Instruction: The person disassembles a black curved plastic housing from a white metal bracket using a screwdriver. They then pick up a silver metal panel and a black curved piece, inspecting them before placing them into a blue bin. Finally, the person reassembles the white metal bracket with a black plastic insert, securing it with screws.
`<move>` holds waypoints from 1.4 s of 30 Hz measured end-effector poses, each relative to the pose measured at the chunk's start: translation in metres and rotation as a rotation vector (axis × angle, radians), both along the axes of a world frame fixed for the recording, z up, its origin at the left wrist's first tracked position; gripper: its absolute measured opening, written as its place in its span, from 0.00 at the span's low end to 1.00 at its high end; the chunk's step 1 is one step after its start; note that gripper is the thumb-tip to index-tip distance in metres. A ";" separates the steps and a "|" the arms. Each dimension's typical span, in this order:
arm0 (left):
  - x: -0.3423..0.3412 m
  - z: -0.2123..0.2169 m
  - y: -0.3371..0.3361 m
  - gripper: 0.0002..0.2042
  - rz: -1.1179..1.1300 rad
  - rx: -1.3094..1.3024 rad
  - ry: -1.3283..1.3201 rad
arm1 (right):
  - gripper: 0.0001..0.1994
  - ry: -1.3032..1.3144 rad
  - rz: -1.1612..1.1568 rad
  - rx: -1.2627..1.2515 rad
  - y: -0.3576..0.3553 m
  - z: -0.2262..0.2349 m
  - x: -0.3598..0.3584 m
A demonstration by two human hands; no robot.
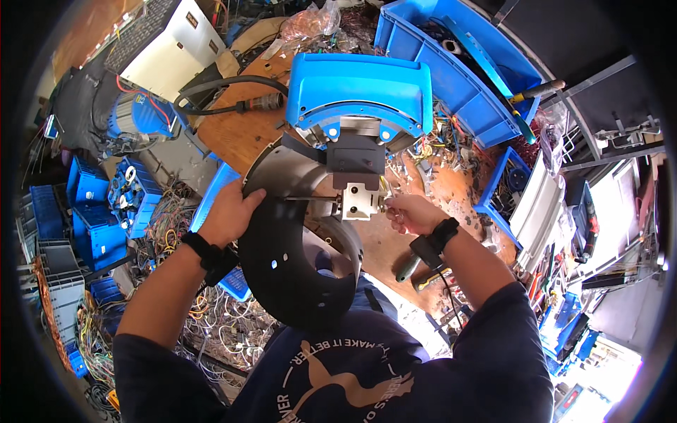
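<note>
Black curved cover [273,243] is held by the left fingers [252,202]; right fingers [398,210] are curled beside a white block [358,201], their hold unclear.

Against the left hand [227,211], at its right, the curved panel [282,296] is situated. The bracket [358,201] is placed just left of the right hand [410,213]; beyond this hand, the crate [451,77] is located.
</note>
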State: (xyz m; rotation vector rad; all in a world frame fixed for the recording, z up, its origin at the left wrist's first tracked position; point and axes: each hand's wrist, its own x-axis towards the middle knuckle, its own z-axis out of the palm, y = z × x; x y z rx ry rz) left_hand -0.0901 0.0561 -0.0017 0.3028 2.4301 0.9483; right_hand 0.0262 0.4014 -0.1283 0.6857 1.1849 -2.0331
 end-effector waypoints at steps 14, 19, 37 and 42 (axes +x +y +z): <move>0.001 0.002 0.003 0.17 0.012 0.045 0.015 | 0.14 0.871 0.852 1.232 0.012 0.013 -0.018; 0.000 0.005 0.004 0.18 0.006 0.038 0.011 | 0.09 1.103 0.789 1.500 0.009 0.006 0.001; 0.000 0.000 0.002 0.19 0.008 0.021 0.008 | 0.12 -0.024 -0.057 -0.038 0.005 -0.002 0.010; -0.001 0.003 0.004 0.19 0.003 -0.003 -0.006 | 0.10 0.321 0.182 0.230 0.010 0.004 -0.004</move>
